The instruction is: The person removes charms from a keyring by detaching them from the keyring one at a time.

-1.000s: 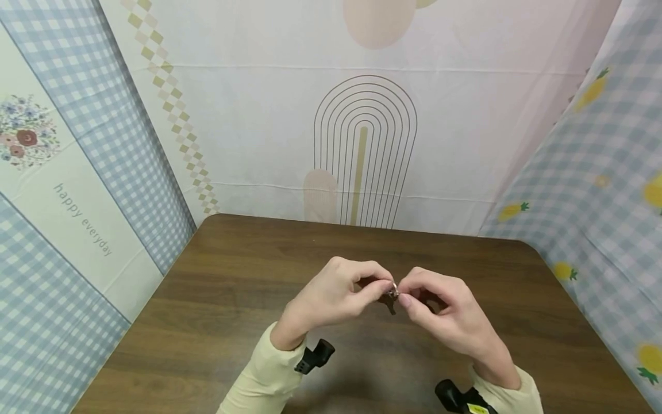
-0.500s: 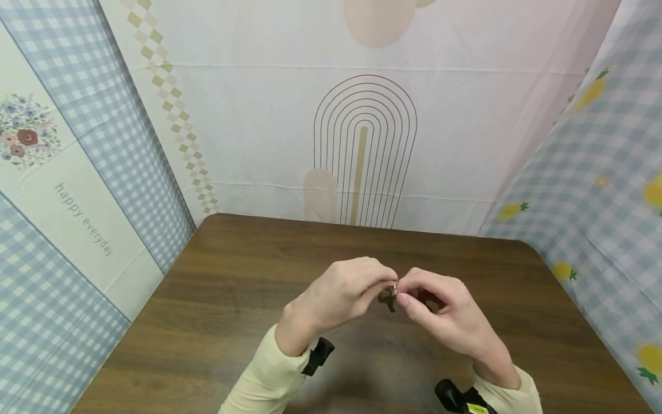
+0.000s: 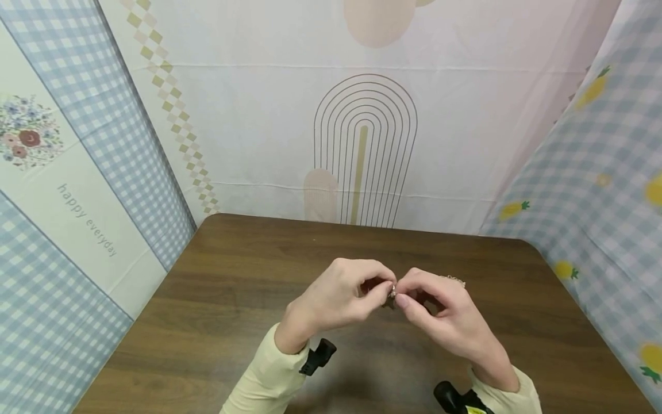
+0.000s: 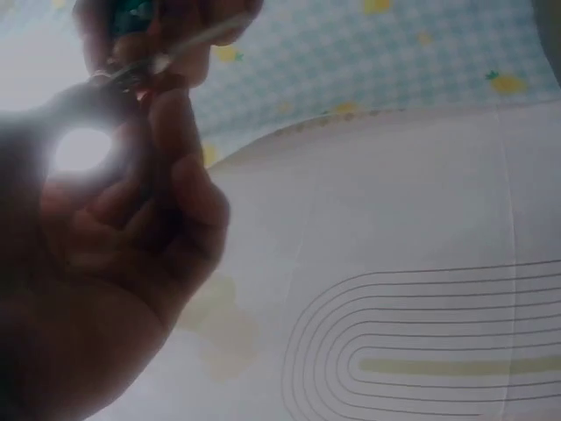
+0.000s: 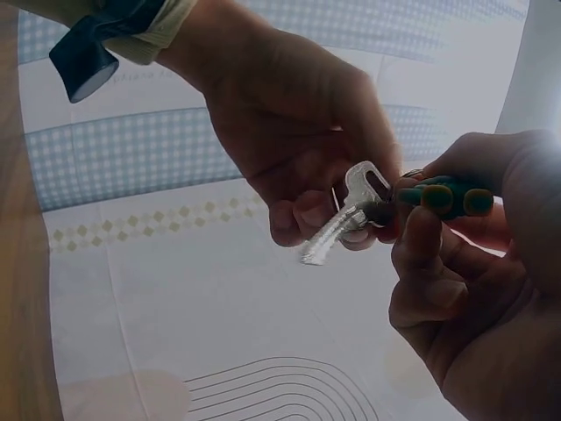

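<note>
Both hands meet above the table. My left hand (image 3: pixel 331 293) pinches at a small metal key ring (image 5: pixel 412 174), its fingertips partly covering it. A silver key (image 5: pixel 337 224) hangs by the left fingers, its blade slanting down in the right wrist view. My right hand (image 3: pixel 447 307) holds a green keychain charm (image 5: pixel 447 198) with yellow-orange spots between thumb and fingers, close against the ring. Green of the charm also shows at the top of the left wrist view, where glare and shadow blur the metal parts. How the ring's ends stand is hidden.
The brown wooden table (image 3: pixel 233 287) lies below the hands. A patterned white cloth (image 3: pixel 258 126) hangs behind it, with blue checked cloths at both sides. Part of a thin chain (image 3: pixel 455 280) shows behind the right hand. Black cameras (image 3: pixel 318 356) sit on the wrists.
My left fingers have shifted their pinch at the ring, closing over it and then parting slightly. The key dangling below is now less visible from above. The right hand stays nearly still.
</note>
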Demonstrator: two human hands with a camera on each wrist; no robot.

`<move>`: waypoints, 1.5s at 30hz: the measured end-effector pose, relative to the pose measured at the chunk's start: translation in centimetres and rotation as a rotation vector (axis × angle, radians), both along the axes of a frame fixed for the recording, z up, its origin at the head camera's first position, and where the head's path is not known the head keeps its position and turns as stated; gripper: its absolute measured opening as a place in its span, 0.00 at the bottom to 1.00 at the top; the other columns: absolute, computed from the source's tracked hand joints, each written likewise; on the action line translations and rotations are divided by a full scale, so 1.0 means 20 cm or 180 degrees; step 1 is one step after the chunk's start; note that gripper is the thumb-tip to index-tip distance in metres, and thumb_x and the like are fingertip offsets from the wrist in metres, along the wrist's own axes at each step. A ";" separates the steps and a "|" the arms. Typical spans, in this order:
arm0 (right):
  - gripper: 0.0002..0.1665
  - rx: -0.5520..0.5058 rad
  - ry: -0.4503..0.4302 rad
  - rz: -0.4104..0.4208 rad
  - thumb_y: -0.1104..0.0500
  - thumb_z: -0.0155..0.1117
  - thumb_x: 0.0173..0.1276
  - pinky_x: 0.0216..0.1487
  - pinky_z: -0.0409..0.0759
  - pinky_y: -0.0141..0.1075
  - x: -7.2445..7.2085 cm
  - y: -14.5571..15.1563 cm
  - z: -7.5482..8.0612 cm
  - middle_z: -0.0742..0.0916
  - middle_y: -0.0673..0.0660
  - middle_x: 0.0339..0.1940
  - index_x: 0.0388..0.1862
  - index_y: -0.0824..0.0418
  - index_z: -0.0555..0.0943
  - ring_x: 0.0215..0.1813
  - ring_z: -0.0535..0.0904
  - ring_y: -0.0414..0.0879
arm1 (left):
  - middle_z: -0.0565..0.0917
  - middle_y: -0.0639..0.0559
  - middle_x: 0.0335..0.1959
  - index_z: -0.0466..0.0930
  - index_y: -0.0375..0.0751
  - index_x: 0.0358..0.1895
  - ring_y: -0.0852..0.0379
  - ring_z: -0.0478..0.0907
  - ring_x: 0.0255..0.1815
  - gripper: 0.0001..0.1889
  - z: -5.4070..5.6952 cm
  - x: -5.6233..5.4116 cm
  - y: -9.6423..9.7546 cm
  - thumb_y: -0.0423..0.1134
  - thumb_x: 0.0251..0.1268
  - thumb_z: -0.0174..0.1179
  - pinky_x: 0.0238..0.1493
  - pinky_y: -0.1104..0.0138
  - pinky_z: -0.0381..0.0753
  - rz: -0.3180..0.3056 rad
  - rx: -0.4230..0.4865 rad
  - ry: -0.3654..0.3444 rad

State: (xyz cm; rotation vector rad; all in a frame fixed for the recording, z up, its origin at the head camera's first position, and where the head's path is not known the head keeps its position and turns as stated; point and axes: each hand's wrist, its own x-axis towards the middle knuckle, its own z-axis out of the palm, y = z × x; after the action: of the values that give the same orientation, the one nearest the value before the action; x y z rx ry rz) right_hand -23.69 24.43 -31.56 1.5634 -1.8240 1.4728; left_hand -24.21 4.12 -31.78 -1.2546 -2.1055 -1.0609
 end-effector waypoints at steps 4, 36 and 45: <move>0.12 0.0015 0.0049 -0.0073 0.79 0.60 0.60 0.19 0.64 0.24 0.00 -0.01 0.01 0.76 0.50 0.26 0.35 0.65 0.78 0.25 0.68 0.34 | 0.83 0.58 0.27 0.83 0.42 0.36 0.74 0.71 0.25 0.05 0.01 0.00 0.00 0.31 0.66 0.58 0.30 0.83 0.74 0.0068 -0.0068 0.0001; 0.08 -0.0057 0.0282 -0.0354 0.75 0.62 0.62 0.18 0.60 0.22 0.01 -0.01 0.02 0.77 0.50 0.25 0.33 0.63 0.78 0.22 0.65 0.33 | 0.82 0.55 0.31 0.80 0.39 0.40 0.63 0.78 0.35 0.03 0.02 0.00 0.00 0.31 0.65 0.62 0.44 0.77 0.78 0.0368 -0.0300 0.1362; 0.08 -0.0006 0.0696 -0.0764 0.63 0.60 0.70 0.21 0.60 0.18 0.01 -0.01 0.01 0.77 0.47 0.24 0.29 0.62 0.78 0.23 0.64 0.30 | 0.81 0.55 0.31 0.81 0.39 0.39 0.62 0.79 0.35 0.03 0.03 0.02 0.00 0.30 0.67 0.59 0.41 0.74 0.78 0.0596 -0.0378 0.1648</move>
State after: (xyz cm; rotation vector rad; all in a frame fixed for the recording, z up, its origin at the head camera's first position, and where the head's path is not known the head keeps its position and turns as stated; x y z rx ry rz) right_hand -23.46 24.24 -31.27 1.3867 -1.8075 1.1488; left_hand -23.81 4.17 -31.20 -1.1991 -1.8515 -0.4693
